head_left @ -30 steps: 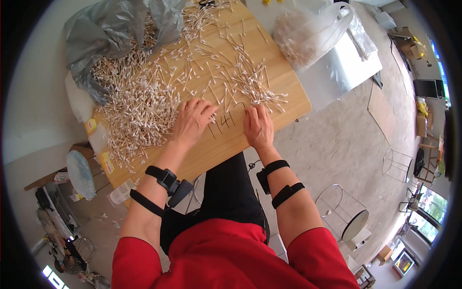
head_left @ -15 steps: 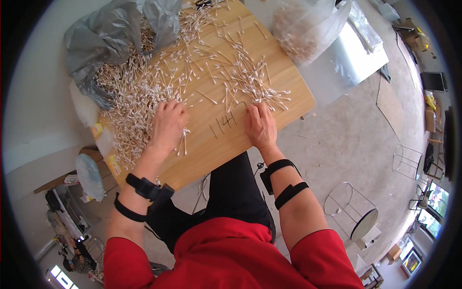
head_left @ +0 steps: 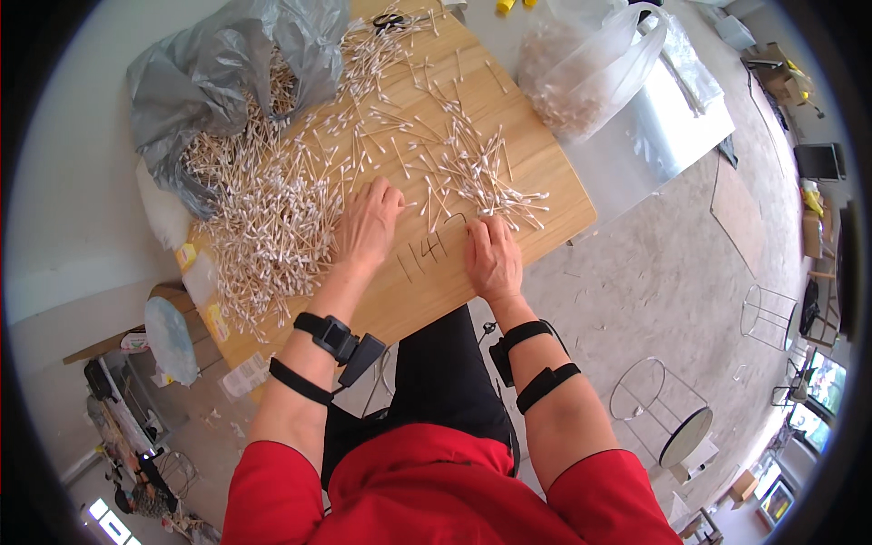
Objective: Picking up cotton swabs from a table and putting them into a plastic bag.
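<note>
Loose cotton swabs with white tips cover much of a wooden board [head_left: 436, 313]. A large heap of swabs [head_left: 282, 213] lies on the left, and a smaller heap of swabs [head_left: 477, 173] lies toward the right. My left hand [head_left: 368, 222] has come over the bare strip between them, its fingers closed around a single cotton swab [head_left: 411, 204] whose tip sticks out. At the near edge of the smaller heap, my right hand [head_left: 495, 259] rests with fingers bent and closed; whatever they hold is hidden. Dark handwritten marks show on the wood between my hands.
A grey plastic bag [head_left: 182, 82] spills swabs at the far left. Dark-handled scissors [head_left: 389, 20] lie at the board's far end. Beyond its right edge sits a filled translucent bag [head_left: 581, 82]. An overturned stool [head_left: 686, 436] lies on the floor at right.
My left hand has moved right, off the big heap, and closed on a loose swab. My right hand stays at about the same spot on the board. The view has shifted slightly.
</note>
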Motion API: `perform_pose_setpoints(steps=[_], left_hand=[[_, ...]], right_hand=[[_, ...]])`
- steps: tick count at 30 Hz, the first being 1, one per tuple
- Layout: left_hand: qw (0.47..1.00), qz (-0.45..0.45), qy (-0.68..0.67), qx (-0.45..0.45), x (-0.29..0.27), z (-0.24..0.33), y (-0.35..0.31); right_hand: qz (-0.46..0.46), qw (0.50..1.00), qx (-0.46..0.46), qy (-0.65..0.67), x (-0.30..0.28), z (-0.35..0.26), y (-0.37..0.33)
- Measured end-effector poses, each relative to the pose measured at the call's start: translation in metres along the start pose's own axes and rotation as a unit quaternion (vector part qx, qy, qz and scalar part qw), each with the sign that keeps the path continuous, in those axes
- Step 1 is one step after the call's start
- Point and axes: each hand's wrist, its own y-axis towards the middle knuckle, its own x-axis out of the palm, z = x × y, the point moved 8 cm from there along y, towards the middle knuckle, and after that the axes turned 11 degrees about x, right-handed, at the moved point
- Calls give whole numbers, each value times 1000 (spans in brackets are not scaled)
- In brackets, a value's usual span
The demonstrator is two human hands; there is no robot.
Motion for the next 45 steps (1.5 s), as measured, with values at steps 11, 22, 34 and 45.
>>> perform_pose_setpoints(steps=[11,22,34,45], left_hand=[[945,143,-233,-182,2,-7,-10],[935,175,-196,-238,-18,-60,-18],[953,122,-130,-245,26,-22,18],[964,153,-97,-194,-2,-54,21]], right_hand=[[-2,1000,-9,-9,-1,0,2],[10,1000,14,-7,-4,3,2],[-1,1000,13,-21,-2,-2,3],[-13,1000,15,-18,0,-4,5]])
